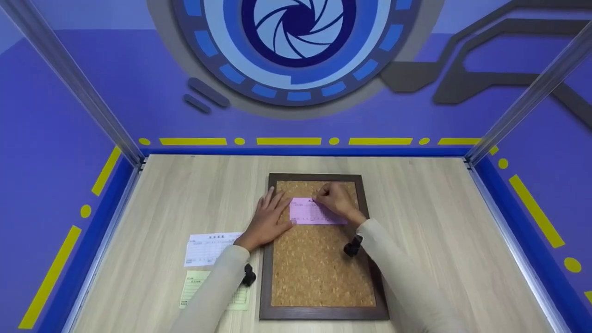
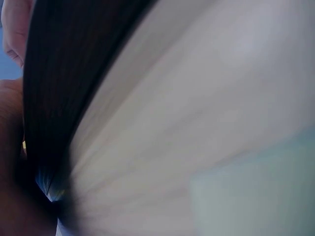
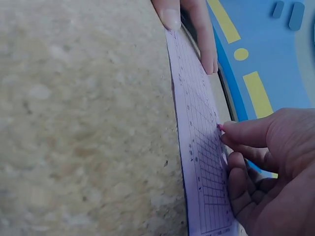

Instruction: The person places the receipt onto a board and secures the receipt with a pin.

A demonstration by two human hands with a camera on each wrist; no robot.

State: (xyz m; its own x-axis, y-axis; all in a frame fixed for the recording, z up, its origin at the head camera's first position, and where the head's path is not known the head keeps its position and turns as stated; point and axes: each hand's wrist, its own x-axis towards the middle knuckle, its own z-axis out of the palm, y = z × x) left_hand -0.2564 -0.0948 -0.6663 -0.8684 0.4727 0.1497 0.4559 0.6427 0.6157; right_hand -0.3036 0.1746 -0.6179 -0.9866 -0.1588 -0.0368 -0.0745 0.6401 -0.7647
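Note:
A cork board (image 1: pixel 323 268) in a dark brown frame lies on the table. Across its upper part is a pink printed slip (image 1: pixel 303 212). My right hand (image 1: pixel 339 199) pinches a small pink push pin (image 3: pixel 220 127) at the slip's top edge; how deep its point sits is hidden. With fingers spread, my left hand (image 1: pixel 266 221) rests over the frame's left side, its thumb touching the slip's lower left corner. In the left wrist view, the dark frame edge (image 2: pixel 74 64) hides most of that hand.
Left of the board, a white printed slip (image 1: pixel 203 249) lies above a pale green one (image 1: pixel 194 289), both partly covered by my left arm. Wood-grain table (image 1: pixel 439 222) surrounds the board. Blue panels (image 1: pixel 152 111) stand at the back and sides.

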